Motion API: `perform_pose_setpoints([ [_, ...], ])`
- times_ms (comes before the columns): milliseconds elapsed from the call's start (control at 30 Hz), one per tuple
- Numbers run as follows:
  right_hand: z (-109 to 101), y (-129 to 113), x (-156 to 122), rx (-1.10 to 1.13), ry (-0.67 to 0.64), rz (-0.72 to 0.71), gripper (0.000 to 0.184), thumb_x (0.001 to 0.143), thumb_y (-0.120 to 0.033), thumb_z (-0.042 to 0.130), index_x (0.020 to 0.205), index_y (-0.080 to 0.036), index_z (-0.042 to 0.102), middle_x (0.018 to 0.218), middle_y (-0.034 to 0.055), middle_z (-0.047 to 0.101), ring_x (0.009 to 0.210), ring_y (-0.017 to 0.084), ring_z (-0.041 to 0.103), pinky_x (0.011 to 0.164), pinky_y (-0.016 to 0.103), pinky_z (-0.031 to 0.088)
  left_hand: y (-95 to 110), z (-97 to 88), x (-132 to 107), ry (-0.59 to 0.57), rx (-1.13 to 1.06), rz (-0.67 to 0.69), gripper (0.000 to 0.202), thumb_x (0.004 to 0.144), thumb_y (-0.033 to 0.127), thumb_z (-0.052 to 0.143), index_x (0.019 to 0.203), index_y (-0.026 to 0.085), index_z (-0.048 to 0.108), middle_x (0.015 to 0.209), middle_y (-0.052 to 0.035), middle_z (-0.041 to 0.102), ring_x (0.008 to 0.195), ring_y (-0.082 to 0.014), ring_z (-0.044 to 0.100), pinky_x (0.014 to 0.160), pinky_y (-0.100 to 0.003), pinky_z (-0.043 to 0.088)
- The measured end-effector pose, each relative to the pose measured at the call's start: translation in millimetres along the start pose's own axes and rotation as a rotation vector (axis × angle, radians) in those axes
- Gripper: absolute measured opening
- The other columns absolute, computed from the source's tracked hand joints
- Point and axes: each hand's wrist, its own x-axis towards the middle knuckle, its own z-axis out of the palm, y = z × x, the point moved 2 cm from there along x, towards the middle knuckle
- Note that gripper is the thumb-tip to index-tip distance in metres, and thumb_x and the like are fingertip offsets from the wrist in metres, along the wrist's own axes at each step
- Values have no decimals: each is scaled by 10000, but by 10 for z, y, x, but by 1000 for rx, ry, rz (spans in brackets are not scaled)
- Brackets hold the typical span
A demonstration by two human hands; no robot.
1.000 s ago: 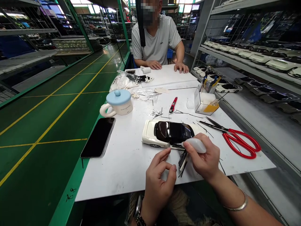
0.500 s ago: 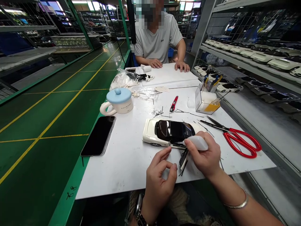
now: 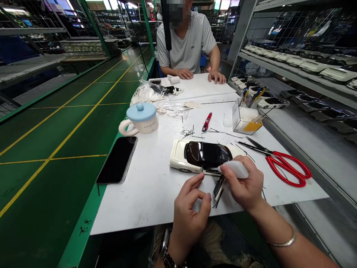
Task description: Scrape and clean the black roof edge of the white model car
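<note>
- Head view: a white model car [image 3: 195,158] with a dark roof is seen on the white table [image 3: 145,193], just past the hands.
- The right hand [image 3: 245,188] is placed at 5 o'clock of the car. A white piece [image 3: 235,169] is clamped between thumb and fingers, just beside the car's near edge, and a small dark part [image 3: 218,186] hangs below it.
- The left hand [image 3: 189,210] is held at 6 o'clock of the car, thumb and forefinger curled close together. Whether anything thin is pinched cannot be told.
- Red scissors [image 3: 288,169] are laid at 3 o'clock of the car, a phone [image 3: 117,160] at 9 o'clock, a lidded mug [image 3: 141,119] at 10 o'clock, and a red knife [image 3: 206,122] at 12 o'clock.
- A co-worker's hands [image 3: 216,77] are rested flat at the table's far end.
</note>
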Motion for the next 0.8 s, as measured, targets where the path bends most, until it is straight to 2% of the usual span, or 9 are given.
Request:
perform_pose_setpoints([
  [800,-13,-11,-14,38,-2,-44,152,769,-157,647,714,-186,509,638,-19,502,566,95,471,508,240,397,-2,4,-3,2,-12,3,169,863,183,537,735,174,647,1229,-102,598,1157,-235,578,1012,-402,508],
])
